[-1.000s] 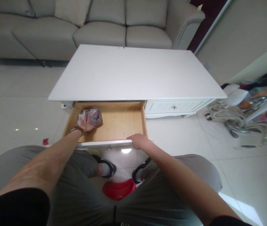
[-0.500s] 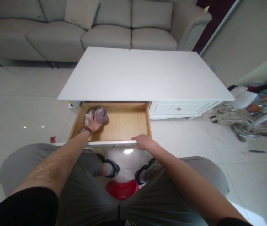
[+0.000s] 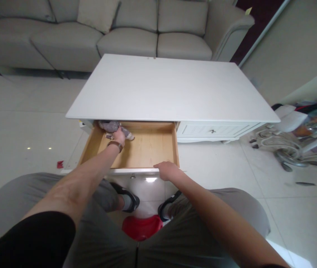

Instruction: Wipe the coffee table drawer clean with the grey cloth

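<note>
My left hand (image 3: 119, 136) reaches into the pulled-out wooden drawer (image 3: 149, 149), its fingers closed on a crumpled purple-grey patterned cloth (image 3: 108, 126). The cloth lies in the drawer's far left corner, and a paler end of it sticks out to the right of the hand. A brown band circles my left wrist. My right hand (image 3: 168, 170) grips the top edge of the drawer's white front near its right end, fingers bent over the rim. A small knob (image 3: 133, 176) sits on the drawer front.
The drawer belongs to a white coffee table (image 3: 169, 89), whose right drawer (image 3: 212, 131) is closed. Behind stands a grey sofa (image 3: 130, 44). A red object (image 3: 142, 227) lies between my feet. Coiled hoses or cables (image 3: 275, 141) and clutter lie at the right. A red scrap (image 3: 60, 164) is on the floor.
My left hand has moved away from me and slightly right, wiping the cloth toward the drawer's back left corner; its fingers have closed from spread. My right hand stays on the drawer front.
</note>
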Tool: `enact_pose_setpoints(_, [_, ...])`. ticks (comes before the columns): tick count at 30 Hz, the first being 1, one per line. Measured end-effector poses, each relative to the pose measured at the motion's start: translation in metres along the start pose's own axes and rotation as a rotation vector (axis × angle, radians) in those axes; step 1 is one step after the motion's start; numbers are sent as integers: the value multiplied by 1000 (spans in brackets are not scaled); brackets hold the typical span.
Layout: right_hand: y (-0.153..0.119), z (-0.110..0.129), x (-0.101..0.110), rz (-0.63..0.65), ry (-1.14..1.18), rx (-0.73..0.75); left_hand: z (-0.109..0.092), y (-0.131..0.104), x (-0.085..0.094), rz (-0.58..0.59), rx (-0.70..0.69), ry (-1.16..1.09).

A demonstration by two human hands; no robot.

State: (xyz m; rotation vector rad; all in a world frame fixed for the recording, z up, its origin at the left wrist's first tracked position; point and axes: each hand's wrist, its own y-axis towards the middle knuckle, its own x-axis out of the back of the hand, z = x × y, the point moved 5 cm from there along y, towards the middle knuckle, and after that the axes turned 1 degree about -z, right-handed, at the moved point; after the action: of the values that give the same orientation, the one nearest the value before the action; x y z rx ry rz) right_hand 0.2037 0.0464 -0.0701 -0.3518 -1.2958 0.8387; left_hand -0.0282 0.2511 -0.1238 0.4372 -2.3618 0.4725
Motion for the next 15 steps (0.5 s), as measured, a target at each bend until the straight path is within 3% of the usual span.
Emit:
enact_pose_setpoints(5, [0, 3, 2, 2, -11, -8, -31, -35, -70, 44, -94, -11])
enact_pose_setpoints(10, [-4, 6, 6, 5, -7, -43, -68, -97, -138, 269, -379, 9])
enact_pose_setpoints(13, [-6, 8, 8, 22, -1, -65, -93, -134, -167, 426, -612, 34])
enact_pose_setpoints(15, [-7, 8, 9, 32, -7, -77, -104, -148, -176, 481, -728, 64])
